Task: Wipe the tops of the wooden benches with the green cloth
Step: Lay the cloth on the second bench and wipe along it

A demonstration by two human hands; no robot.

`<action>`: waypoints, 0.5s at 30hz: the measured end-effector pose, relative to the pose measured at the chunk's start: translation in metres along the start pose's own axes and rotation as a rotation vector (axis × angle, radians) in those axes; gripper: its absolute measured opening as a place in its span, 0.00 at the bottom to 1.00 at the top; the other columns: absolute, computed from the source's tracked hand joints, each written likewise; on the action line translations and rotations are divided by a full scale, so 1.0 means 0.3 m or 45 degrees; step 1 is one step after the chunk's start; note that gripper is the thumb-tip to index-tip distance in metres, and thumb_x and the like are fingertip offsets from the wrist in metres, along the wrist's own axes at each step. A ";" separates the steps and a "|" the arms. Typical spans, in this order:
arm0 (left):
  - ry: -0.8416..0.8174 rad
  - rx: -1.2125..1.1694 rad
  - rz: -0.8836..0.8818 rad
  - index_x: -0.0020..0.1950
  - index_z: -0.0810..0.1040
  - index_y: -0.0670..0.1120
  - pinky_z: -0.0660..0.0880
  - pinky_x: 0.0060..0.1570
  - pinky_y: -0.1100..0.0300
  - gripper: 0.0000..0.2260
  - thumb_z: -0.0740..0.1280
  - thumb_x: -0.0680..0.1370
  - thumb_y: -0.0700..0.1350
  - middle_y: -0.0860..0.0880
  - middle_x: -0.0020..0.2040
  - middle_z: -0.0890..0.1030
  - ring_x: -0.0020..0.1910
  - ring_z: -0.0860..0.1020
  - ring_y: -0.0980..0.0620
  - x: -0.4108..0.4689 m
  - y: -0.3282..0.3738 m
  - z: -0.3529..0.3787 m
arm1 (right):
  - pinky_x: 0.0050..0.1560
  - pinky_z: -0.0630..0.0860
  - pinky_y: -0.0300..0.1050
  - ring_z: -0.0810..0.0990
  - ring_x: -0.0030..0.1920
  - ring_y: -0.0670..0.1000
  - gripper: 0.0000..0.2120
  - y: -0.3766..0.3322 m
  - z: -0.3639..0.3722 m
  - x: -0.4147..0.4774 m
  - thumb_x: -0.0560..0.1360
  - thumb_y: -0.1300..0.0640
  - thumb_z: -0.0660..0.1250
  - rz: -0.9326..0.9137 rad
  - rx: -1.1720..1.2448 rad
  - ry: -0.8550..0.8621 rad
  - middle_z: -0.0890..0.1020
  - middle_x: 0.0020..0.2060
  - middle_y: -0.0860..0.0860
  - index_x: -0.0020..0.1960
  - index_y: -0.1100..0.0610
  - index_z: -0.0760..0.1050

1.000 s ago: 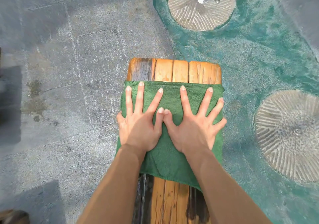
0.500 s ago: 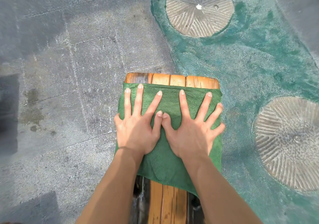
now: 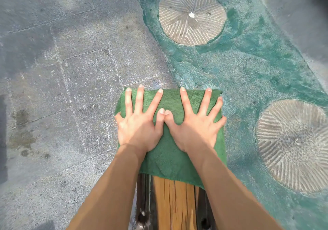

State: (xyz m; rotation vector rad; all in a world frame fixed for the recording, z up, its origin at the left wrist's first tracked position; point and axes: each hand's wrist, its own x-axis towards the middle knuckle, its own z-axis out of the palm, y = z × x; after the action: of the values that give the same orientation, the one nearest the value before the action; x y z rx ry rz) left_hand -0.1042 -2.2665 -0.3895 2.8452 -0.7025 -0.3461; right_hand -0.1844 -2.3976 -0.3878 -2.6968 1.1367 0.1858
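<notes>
As seen from the head camera, entry for one wiping stroke at the far end of a slatted wooden table (image 3: 174,199).

Item: green cloth (image 3: 170,151), spread flat across the full width of the table top, its far edge level with or just past the table's end, which is hidden beneath it; near edge lying on bare wet-looking slats.

Left hand (image 3: 140,126): flat, fingers splayed, palm pressed on the cloth's left half; gripping nothing.

Right hand (image 3: 195,126): likewise flat and splayed on the right half, thumb touching the left thumb at the middle.

Surroundings: grey paving (image 3: 62,87) to the left; teal ground (image 3: 248,66) with round ribbed stone discs (image 3: 191,16) ahead and to the right.

Judged step: end of a forward push. To do well: keep even weight through both palms, hold the cloth square to the slats, carry it off the end to shed dirt, avoid letting an edge drop and drag on the ground.
</notes>
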 end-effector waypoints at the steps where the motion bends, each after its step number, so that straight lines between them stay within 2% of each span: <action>1: -0.017 -0.003 -0.023 0.80 0.44 0.73 0.63 0.68 0.30 0.25 0.44 0.82 0.66 0.53 0.87 0.48 0.85 0.42 0.44 0.016 0.009 0.000 | 0.71 0.51 0.77 0.39 0.82 0.68 0.39 -0.001 -0.005 0.019 0.72 0.20 0.44 0.007 0.002 -0.013 0.42 0.85 0.56 0.81 0.27 0.40; 6: -0.003 -0.005 0.009 0.81 0.47 0.71 0.63 0.69 0.30 0.25 0.45 0.83 0.65 0.49 0.86 0.53 0.84 0.46 0.42 0.036 -0.001 -0.013 | 0.71 0.54 0.77 0.42 0.83 0.68 0.38 -0.013 -0.016 0.025 0.74 0.21 0.44 -0.033 -0.004 0.031 0.46 0.85 0.57 0.82 0.29 0.44; 12: -0.018 0.000 0.087 0.82 0.43 0.70 0.50 0.76 0.27 0.27 0.42 0.82 0.63 0.50 0.87 0.40 0.85 0.38 0.44 -0.071 -0.014 0.022 | 0.76 0.50 0.76 0.40 0.84 0.66 0.37 0.030 0.013 -0.096 0.76 0.23 0.44 -0.078 -0.048 0.069 0.42 0.86 0.58 0.82 0.30 0.43; 15: 0.001 -0.013 0.110 0.83 0.45 0.69 0.50 0.77 0.28 0.27 0.44 0.83 0.63 0.50 0.87 0.41 0.85 0.39 0.45 -0.189 -0.031 0.046 | 0.77 0.46 0.77 0.37 0.84 0.65 0.38 0.055 0.031 -0.190 0.76 0.23 0.46 -0.068 -0.039 0.019 0.40 0.85 0.57 0.82 0.30 0.41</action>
State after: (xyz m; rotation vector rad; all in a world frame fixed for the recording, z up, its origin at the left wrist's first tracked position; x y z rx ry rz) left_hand -0.1527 -2.2331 -0.3948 2.7942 -0.8183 -0.3346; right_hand -0.2361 -2.3673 -0.3881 -2.7562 1.0736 0.1765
